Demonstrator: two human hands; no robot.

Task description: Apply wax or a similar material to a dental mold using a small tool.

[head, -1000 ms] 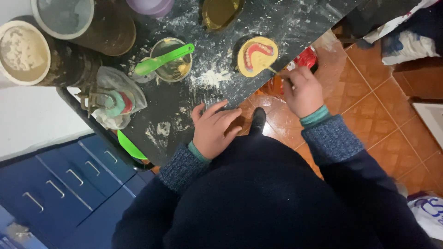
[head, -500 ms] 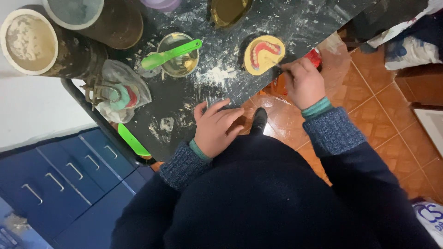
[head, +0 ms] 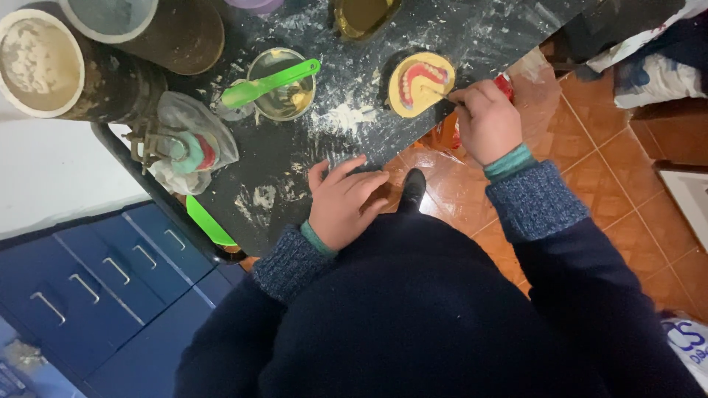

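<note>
Denture model (head: 421, 83) (right hand (head: 487, 121) closer)

— Tabletop (head: 295, 177)?
— Dark, glossy stone look, dusted with rough white powder.
— Dental cast (head: 420, 83)?
— Matt yellow plaster, pink waxy gums.
— Spatula (head: 269, 85)?
— Smooth green plastic.
— Sleeves (head: 535, 199)?
— Coarse blue knit. Floor tiles (head: 634, 169) glazed, shiny.

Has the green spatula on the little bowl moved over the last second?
No. The green spatula lies across the same small bowl at the same angle. Its shift in the picture matches the powder patches on the dark table, so the camera moved.
</note>
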